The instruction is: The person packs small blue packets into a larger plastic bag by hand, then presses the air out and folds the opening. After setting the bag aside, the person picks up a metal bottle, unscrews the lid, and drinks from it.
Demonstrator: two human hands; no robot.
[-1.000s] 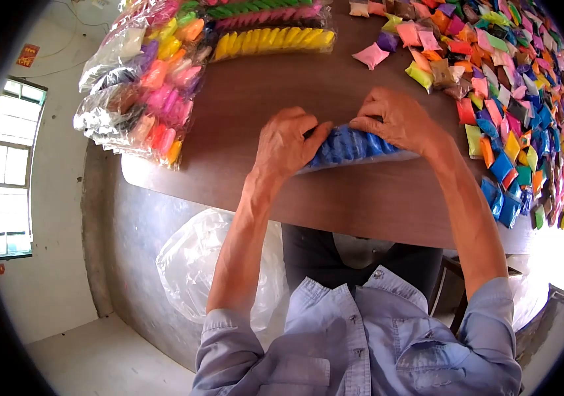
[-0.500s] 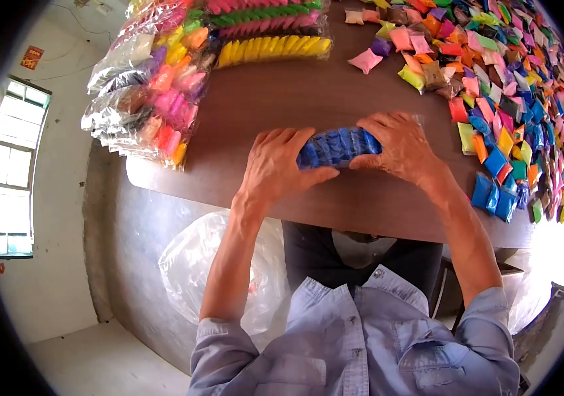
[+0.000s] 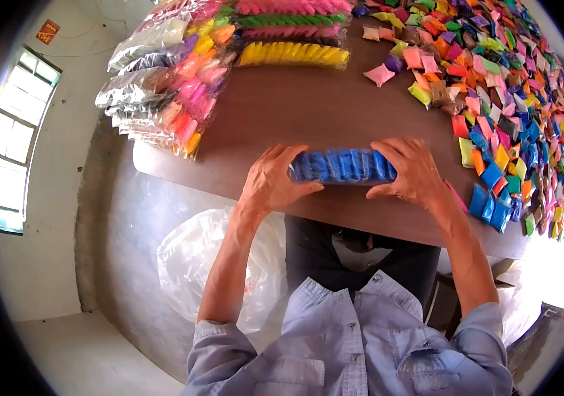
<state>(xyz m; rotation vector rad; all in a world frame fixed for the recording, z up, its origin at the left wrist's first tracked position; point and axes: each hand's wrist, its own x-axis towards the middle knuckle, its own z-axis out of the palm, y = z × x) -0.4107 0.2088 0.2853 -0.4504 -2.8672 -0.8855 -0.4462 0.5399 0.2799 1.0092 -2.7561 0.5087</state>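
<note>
A clear bag with a row of several small blue packets (image 3: 343,165) lies lengthwise between my hands, near the front edge of the brown table (image 3: 295,105). Its left end is gripped by my left hand (image 3: 275,178), thumb on the near side and fingers on the far side. My right hand (image 3: 410,170) holds the right end the same way. The packets stand side by side in an even row. Some fingertips are hidden behind the bag.
Filled bags of coloured packets (image 3: 156,79) are stacked at the table's left. Bags with yellow (image 3: 292,55), green and pink rows lie at the back. Loose coloured packets (image 3: 493,99) are heaped on the right. A large clear plastic bag (image 3: 222,264) sits on the floor.
The row of blue packets was shorter and bowed; it is now longer and straighter. My hands have moved apart along it. The whole view has shifted slightly.
</note>
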